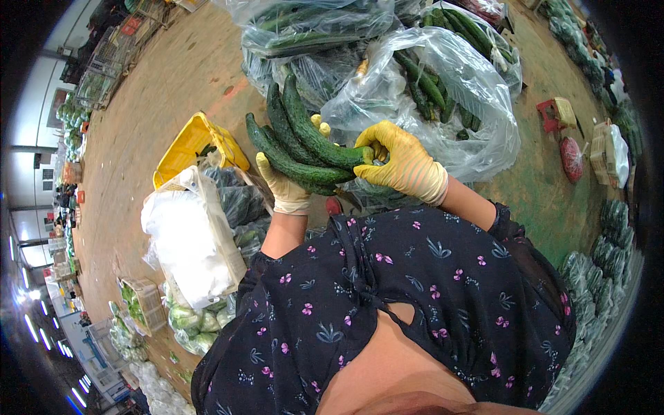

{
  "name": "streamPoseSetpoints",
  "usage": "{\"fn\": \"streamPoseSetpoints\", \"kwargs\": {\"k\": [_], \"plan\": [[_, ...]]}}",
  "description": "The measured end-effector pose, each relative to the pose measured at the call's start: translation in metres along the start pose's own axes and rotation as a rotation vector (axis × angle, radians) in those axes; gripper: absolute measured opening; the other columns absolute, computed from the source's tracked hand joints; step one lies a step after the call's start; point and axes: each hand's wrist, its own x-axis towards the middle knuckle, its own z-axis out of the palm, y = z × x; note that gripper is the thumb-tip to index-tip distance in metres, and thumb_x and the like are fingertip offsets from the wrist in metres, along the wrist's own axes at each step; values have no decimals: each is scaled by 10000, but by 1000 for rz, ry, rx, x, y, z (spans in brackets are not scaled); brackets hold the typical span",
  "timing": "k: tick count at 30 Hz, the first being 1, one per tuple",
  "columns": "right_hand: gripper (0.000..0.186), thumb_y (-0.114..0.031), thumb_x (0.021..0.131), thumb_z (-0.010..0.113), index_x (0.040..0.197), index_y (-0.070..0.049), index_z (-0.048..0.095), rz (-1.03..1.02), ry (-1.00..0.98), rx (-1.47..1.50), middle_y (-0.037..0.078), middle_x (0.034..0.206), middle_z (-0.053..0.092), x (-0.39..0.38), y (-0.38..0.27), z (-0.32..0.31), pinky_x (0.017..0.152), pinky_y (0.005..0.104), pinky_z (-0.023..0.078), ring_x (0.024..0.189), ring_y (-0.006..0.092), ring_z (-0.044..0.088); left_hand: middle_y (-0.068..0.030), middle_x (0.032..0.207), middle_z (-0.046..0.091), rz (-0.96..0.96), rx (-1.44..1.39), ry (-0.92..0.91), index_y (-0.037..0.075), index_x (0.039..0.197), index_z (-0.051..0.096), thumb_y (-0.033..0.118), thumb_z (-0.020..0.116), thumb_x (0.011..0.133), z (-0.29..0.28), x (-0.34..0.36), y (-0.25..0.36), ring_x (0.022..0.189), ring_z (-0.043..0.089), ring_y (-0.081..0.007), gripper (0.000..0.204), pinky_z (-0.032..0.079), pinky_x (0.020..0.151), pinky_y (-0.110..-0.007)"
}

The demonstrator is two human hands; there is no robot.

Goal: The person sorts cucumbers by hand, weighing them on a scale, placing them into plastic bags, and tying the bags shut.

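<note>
Both my hands wear pale yellow rubber gloves and hold one bunch of dark green cucumbers [304, 142] in front of my chest. My left hand [285, 188] supports the bunch from below at its near end. My right hand [404, 166] grips the cucumbers' right ends, fingers wrapped over them. The cucumbers fan out up and to the left. Just beyond them lies an open clear plastic bag [456, 104] with more cucumbers inside.
More clear bags of cucumbers [311, 31] lie ahead. A yellow crate [190, 145] and a basket with white plastic and bagged greens [197, 242] stand at my left. Bagged vegetables [602, 270] line the green floor at right, near a small red stool [550, 114].
</note>
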Motion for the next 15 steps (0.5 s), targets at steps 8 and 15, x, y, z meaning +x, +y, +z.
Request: {"fn": "streamPoseSetpoints", "kwargs": {"k": [8,15], "plan": [[386,-161,708,815,1008,-38,604,92,-149,223,10,783,540,6,18,-4,669,259,443,731,103,509,-267,1465,307,-13,-8,-24,92,1486,239,606,708,718,-2,-3,0,1322,355,-441,1037,306,1075,-597],[395,-196,752,802,1051,-39,597,105,-281,273,-4,774,526,16,39,-3,660,248,425,729,86,493,-259,1466,317,-45,-24,31,138,1468,302,538,691,776,-19,-10,3,1312,369,-443,889,289,1094,-577]]}}
